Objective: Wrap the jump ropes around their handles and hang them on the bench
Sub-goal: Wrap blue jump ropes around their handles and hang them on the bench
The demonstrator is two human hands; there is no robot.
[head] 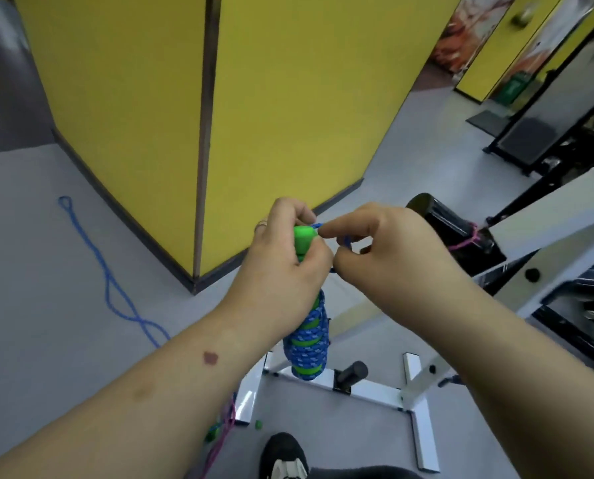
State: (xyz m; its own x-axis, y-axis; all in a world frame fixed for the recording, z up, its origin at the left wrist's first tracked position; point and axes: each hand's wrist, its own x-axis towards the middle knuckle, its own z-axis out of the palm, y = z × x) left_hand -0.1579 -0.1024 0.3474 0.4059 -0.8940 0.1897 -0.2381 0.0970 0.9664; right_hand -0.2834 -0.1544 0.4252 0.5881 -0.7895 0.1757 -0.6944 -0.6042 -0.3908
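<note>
Left hand (281, 267) grips the green handles (304, 242) near their top end, fingers curled round them, held upright in front of the person at mid-frame. The blue jump rope (307, 340) is wound in tight coils round the lower part of the handles, the coiled bundle hanging below the left hand and above the white frame of the bench (371, 392). Right hand (385, 247) is just beside the left, its grip narrow: thumb and forefinger pinch a short free end of the blue rope at the top of the handles. A small loop of the same rope shows between the two hands. A second blue rope (108, 281) lies loose on the grey floor (46, 236) to the left, well apart from the hands, in a long crossed trail. A pink rope (468, 242) is tied round the black padded roller (451, 226) of the bench at right. Another pink rope (223, 433) lies on the floor near the bench foot, beside small green pieces too blurred to identify. A dark shoe (283, 454) stands at bottom centre. Yellow wall panels (288, 98) stand behind.
</note>
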